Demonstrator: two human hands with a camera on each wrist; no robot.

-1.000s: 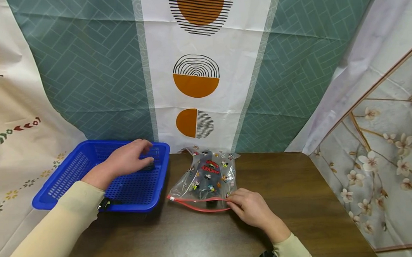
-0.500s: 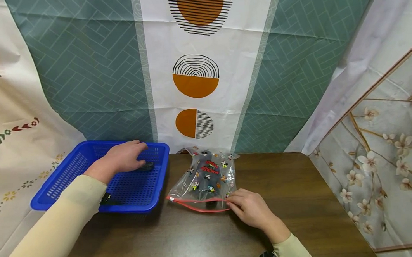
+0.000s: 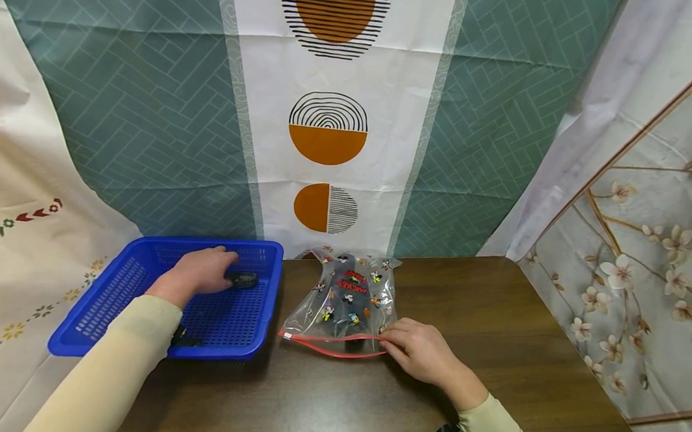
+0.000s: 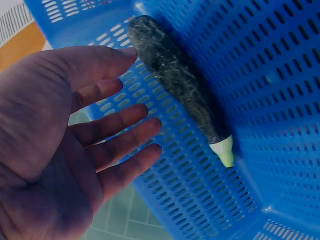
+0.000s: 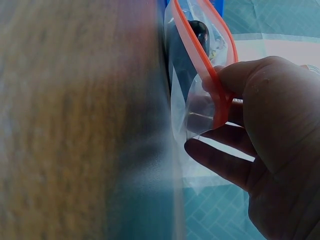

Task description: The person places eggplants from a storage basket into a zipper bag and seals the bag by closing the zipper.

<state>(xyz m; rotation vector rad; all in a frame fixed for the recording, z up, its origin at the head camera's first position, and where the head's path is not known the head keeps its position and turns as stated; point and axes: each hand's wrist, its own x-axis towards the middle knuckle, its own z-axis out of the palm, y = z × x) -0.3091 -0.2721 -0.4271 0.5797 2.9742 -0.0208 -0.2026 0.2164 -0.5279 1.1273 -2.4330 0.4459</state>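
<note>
Left hand [image 3: 197, 273] shifted leftward, fingers spread, empty | right hand [image 3: 420, 351] pinching bag [image 3: 350, 300] | dark, mottled vegetable [image 4: 179, 76] (pale-tipped)

Behind the brown tabletop [image 3: 474, 300] we see a hanging green-and-white cloth [image 3: 152, 109] with orange, black-lined circles; to our left, a cream patterned cloth [image 3: 26, 161]; to our right, a pale blossom-printed cloth [image 3: 651, 317].

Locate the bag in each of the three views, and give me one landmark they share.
Head: the bag lies just below the picture's middle, its red edge pinched by the right hand.
Left wrist: not in it.
Right wrist: the bag is at the upper middle, running off the top.
Shared landmark: the blue basket, only a sliver at the right wrist view's top edge.
</note>
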